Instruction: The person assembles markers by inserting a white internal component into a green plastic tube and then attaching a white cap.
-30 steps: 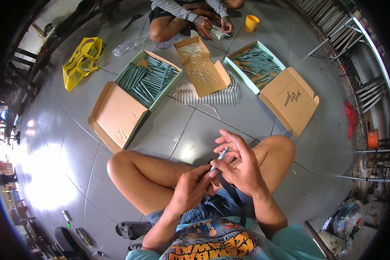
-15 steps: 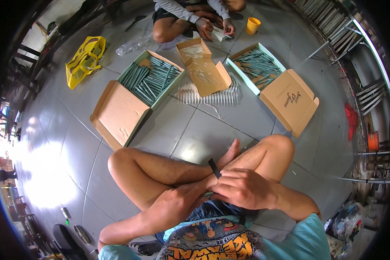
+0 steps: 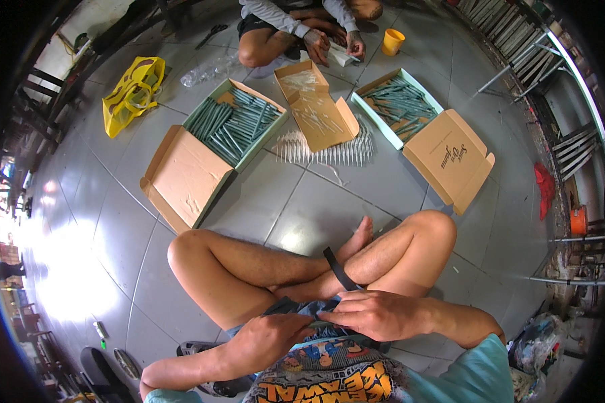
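Over my lap, my left hand (image 3: 270,341) and my right hand (image 3: 382,316) face each other with fingers closed. A thin, greenish stick (image 3: 320,324) shows between their fingertips, mostly covered. A black strap (image 3: 341,271) runs up from beside my right knuckles; whether I grip it I cannot tell. Ahead on the floor, an open box (image 3: 247,149) on the left and another open box (image 3: 378,119) on the right hold many dark green sticks. Between them, an open cardboard box (image 3: 324,131) carries thin, clear pieces and lies partly over a row of clear plastic spikes (image 3: 302,152).
Across from me sits another person, whose hands (image 3: 336,50) handle a white piece. A yellow cup (image 3: 392,41) stands beside them. At left lie a yellow bag (image 3: 133,94) and clear plastic wrap (image 3: 210,70). Metal-legged furniture (image 3: 575,279) lines the right.
Both my hands have drawn lower toward my shirt, and my left hand has shifted left. More of the black strap shows. The boxes have stayed put.
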A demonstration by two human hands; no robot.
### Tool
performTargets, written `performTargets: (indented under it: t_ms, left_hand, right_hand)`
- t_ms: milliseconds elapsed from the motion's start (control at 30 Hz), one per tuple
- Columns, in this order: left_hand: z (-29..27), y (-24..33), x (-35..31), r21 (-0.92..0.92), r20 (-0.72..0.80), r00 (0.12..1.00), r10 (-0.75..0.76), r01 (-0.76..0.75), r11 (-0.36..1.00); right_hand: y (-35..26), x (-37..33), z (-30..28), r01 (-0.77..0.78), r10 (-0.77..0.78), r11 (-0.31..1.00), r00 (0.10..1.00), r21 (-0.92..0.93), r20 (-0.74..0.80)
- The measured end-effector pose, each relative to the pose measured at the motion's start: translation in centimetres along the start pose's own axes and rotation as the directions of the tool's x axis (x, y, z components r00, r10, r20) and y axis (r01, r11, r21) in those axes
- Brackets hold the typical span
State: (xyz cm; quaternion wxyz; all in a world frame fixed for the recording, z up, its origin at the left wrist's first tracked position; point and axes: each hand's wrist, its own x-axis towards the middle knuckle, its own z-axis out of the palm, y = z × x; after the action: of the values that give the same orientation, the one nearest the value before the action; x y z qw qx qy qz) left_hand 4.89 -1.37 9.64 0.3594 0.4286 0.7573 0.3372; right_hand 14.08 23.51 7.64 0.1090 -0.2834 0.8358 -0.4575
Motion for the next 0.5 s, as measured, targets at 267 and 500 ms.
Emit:
performTargets:
  t_ms: [267,500]
  left_hand:
    - [0.1,-0.2,-0.4,0.009,0.030,0.999,-0.022,0.022,1.000]
    - [-0.1,-0.9,0.4,0.066,-0.052,0.999,0.002,0.001,0.998]
  right_hand:
    - [0.5,-0.6,0.5,0.002,-0.005,0.997,0.999,0.081,0.038]
    - [0.2,1.2,0.3,-0.058,0.063,0.998,0.978,0.031,-0.197]
